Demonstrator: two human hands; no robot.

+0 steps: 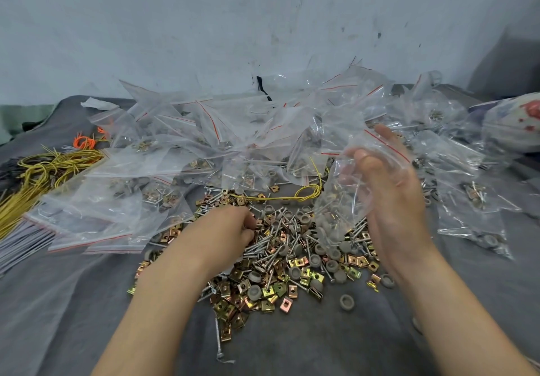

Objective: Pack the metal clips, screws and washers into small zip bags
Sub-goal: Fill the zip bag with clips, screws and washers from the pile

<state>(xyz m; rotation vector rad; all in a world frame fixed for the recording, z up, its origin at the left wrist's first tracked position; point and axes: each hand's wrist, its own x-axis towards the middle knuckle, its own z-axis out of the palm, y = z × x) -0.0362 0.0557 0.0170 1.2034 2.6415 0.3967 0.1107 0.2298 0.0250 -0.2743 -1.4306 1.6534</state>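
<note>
On my feed the clips (271, 291) gleam gold, copper and yellow-green. The screws (263, 247) are silver and the washers (254, 291) a dull grey. I see clear zip bags (163, 130), each with a thin red line. The cloth (58, 302) is dark grey. I make out yellow wires (43, 168), orange wires (86, 142), and a pale blue-grey wall (204, 25) flecked with dark specks.

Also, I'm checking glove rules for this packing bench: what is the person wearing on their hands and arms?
Nothing that shows. The left hand and right hand are bare, with no gloves, and no ring is visible. The left forearm and right forearm are uncovered down to the bottom edge of the picture: no sleeves, watch or bracelet in view.
</note>
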